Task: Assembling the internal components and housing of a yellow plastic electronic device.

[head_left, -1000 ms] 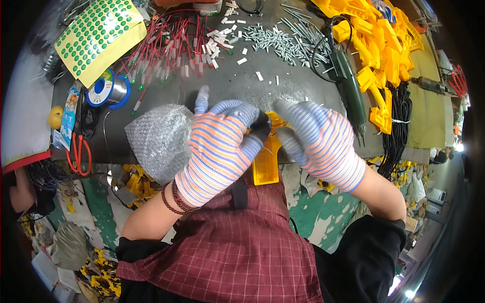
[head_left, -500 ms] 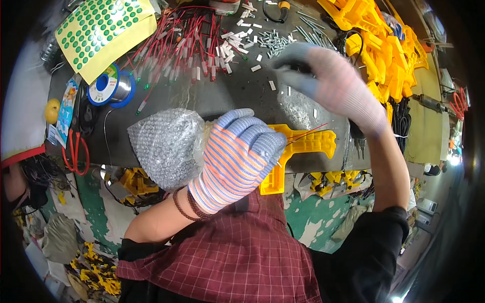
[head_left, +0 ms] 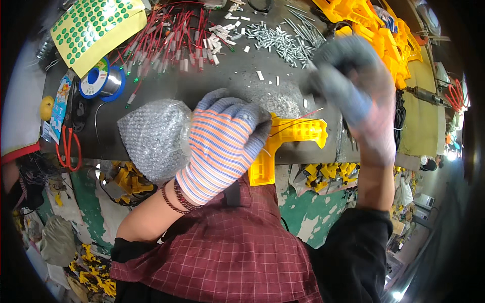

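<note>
My left hand (head_left: 225, 134), in a striped glove with grey-coated fingers, is closed on a yellow plastic handle-shaped housing (head_left: 262, 169) at the table's near edge. Its fingers cover the housing's left end. A thin red wire (head_left: 305, 115) and a dark one stick out of the housing toward the right. Against the left side of that hand rests a bubble-wrapped bundle (head_left: 154, 141), its contents hidden. My right hand (head_left: 361, 93), gloved too, is raised over the right side of the table near the screws. Motion smears its fingers, so I cannot make out anything in them.
Silver screws (head_left: 280, 43) lie in a pile at the back, beside small white pieces (head_left: 217, 40) and red-wired parts (head_left: 169, 38). Solder wire on a blue spool (head_left: 115, 83), a green-dotted sticker sheet (head_left: 96, 30) and red-handled scissors (head_left: 68, 149) are at left. Yellow housings (head_left: 399, 50) fill the back right.
My right hand has swung right and toward me, away from above the table's middle. My left hand keeps its grip on the housing. The whole view has shifted slightly.
</note>
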`<act>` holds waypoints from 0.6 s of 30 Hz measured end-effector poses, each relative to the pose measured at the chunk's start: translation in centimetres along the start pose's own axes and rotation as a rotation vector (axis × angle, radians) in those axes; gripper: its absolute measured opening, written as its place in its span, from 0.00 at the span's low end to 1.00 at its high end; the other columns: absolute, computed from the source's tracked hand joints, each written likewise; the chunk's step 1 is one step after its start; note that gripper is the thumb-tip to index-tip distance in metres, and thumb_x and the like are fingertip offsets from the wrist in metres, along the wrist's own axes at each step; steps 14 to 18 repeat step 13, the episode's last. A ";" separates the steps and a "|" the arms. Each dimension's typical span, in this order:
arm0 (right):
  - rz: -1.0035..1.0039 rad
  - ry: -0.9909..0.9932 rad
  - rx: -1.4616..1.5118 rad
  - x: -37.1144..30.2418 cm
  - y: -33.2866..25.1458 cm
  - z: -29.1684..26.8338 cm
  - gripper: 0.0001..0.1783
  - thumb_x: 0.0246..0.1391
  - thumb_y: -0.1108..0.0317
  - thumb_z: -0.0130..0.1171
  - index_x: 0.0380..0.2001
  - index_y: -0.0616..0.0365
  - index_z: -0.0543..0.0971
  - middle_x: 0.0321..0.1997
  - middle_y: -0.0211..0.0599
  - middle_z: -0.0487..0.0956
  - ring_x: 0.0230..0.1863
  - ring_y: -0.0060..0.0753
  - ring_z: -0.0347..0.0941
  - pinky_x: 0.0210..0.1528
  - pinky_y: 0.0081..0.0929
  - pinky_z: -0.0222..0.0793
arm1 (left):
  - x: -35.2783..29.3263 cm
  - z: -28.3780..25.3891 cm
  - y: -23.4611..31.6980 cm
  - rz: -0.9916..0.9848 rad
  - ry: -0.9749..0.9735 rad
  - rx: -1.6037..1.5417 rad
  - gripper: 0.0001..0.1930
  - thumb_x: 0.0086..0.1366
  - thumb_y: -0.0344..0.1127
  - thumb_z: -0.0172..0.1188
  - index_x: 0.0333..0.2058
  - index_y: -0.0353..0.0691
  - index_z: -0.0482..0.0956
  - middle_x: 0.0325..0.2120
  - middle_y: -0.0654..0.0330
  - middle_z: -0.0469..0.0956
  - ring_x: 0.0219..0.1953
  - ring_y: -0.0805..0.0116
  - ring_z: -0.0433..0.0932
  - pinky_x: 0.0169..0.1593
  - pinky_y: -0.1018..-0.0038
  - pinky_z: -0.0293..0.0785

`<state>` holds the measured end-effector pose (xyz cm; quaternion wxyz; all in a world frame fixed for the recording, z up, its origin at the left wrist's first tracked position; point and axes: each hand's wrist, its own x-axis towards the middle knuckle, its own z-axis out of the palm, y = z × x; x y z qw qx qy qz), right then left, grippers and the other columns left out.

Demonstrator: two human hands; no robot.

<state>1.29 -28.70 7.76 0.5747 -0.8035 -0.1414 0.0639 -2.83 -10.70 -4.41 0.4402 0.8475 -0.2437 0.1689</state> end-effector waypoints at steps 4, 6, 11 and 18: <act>0.308 0.097 0.198 -5.9 1.3 0.6 0.10 0.52 0.74 0.67 0.38 0.63 0.80 0.35 0.32 0.82 0.34 0.18 0.76 0.39 0.19 0.73 | 0.5 -0.2 0.2 -0.021 -0.074 -0.015 0.09 0.52 0.33 0.68 0.33 0.42 0.82 0.30 0.58 0.81 0.36 0.54 0.80 0.56 0.56 0.71; 0.338 0.194 0.204 -6.8 3.3 1.0 0.09 0.52 0.73 0.68 0.37 0.62 0.82 0.33 0.30 0.82 0.30 0.16 0.75 0.34 0.18 0.72 | 0.3 -0.4 0.4 -0.046 -0.099 -0.054 0.07 0.55 0.34 0.67 0.33 0.42 0.82 0.29 0.58 0.82 0.36 0.53 0.80 0.57 0.55 0.70; 0.396 0.123 0.206 -6.6 5.9 0.4 0.09 0.52 0.73 0.68 0.38 0.61 0.81 0.32 0.30 0.82 0.29 0.19 0.75 0.32 0.18 0.72 | 0.2 -0.5 0.3 -0.080 -0.137 -0.095 0.07 0.56 0.35 0.66 0.33 0.42 0.82 0.29 0.58 0.82 0.35 0.54 0.80 0.57 0.56 0.70; 0.395 0.077 0.243 -6.6 6.2 0.2 0.11 0.52 0.72 0.69 0.38 0.61 0.82 0.32 0.30 0.82 0.29 0.19 0.76 0.32 0.19 0.72 | 0.1 -0.6 0.3 -0.093 -0.137 -0.097 0.07 0.56 0.35 0.66 0.33 0.43 0.82 0.30 0.58 0.83 0.35 0.54 0.81 0.58 0.56 0.69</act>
